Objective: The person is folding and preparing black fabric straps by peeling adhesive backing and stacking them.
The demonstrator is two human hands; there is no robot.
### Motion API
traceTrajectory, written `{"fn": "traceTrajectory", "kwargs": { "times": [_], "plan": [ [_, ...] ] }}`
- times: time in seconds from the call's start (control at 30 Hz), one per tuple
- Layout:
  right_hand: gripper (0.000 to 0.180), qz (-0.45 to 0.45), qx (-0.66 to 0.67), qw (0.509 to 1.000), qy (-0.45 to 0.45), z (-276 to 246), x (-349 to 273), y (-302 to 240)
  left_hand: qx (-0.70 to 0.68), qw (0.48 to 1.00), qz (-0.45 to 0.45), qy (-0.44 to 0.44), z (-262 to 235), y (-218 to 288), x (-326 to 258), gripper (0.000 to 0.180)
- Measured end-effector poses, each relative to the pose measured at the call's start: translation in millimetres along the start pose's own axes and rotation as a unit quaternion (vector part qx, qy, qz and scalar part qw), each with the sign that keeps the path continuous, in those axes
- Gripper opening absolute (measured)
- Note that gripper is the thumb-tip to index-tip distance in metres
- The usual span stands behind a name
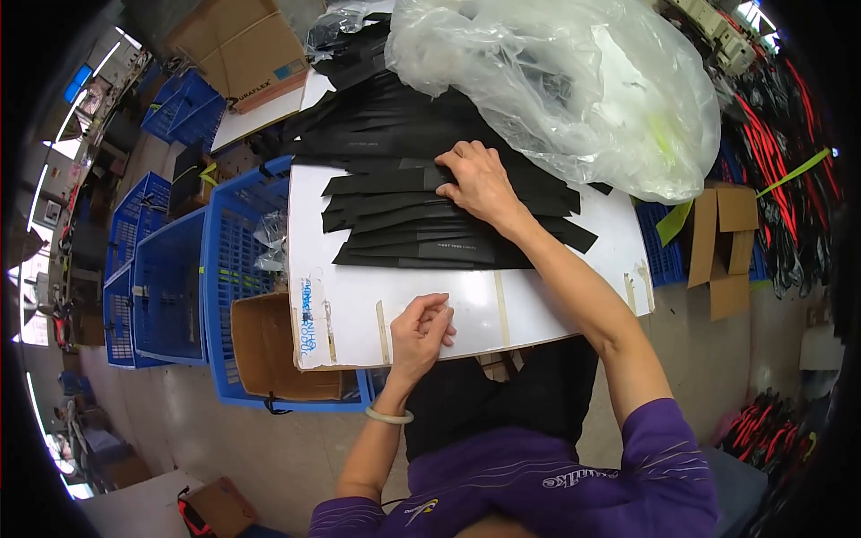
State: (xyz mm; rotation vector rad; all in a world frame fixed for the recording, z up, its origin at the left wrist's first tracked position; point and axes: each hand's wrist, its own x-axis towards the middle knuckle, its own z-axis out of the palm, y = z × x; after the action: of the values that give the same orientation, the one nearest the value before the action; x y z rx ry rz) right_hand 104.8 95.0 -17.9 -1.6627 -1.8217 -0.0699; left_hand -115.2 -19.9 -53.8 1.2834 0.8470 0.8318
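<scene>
Black fabric strips (404, 224) lie in overlapping rows across a white table (466, 309). My right hand (482, 184) reaches over them from the right. Its thumb and fingertips close on the middle of one black fabric strip (381, 183), by a greyish patch. My left hand (421, 336) hovers at the near side of the table, below the strips. Its fingers are curled in loosely and nothing shows in them. A pale bangle (389, 415) circles my left wrist.
A big clear plastic bag (574, 81) covers the table's far right. Blue crates (211, 296) stand along the left, one with a cardboard box (269, 345) inside. At the right are an opened carton (725, 242) and hanging black and red goods (776, 170).
</scene>
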Motion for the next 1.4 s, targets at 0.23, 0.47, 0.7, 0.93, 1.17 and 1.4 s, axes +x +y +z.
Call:
{"fn": "traceTrajectory", "kwargs": {
  "times": [0.23, 0.47, 0.7, 0.93, 1.17, 1.4],
  "plan": [
    [0.039, -0.081, 0.174, 0.977, 0.088, -48.0, -15.9, -31.0, -0.131, 0.99, 0.003, 0.06, 12.4, 27.5, 24.7, 0.039],
    [0.035, -0.184, 0.11, 0.969, 0.125, -95.7, -66.5, -69.9, -0.412, 0.91, 0.056, 0.014, 47.6, 81.8, 45.6, 0.035],
    [0.025, 0.201, 0.285, 0.932, -0.096, -124.5, -108.6, -50.6, -0.43, 0.903, 0.004, 0.017, 61.4, 71.1, 28.9, 0.033],
    [0.016, 0.196, 0.336, 0.918, -0.081, -131.9, -132.4, -57.1, -0.356, 0.933, 0.052, 0.017, 67.4, 71.9, 23.5, 0.027],
    [0.017, 0.193, 0.386, 0.901, 0.03, -117.3, -144.9, -63.4, -0.32, 0.941, 0.089, 0.063, 79.8, 75.4, 25.5, 0.011],
    [0.016, 0.245, 0.432, 0.868, 0.001, -112.5, -141.4, -62.0, -0.368, 0.929, 0.019, 0.04, 92.7, 81.4, 33.5, 0.017]
  ]
}}
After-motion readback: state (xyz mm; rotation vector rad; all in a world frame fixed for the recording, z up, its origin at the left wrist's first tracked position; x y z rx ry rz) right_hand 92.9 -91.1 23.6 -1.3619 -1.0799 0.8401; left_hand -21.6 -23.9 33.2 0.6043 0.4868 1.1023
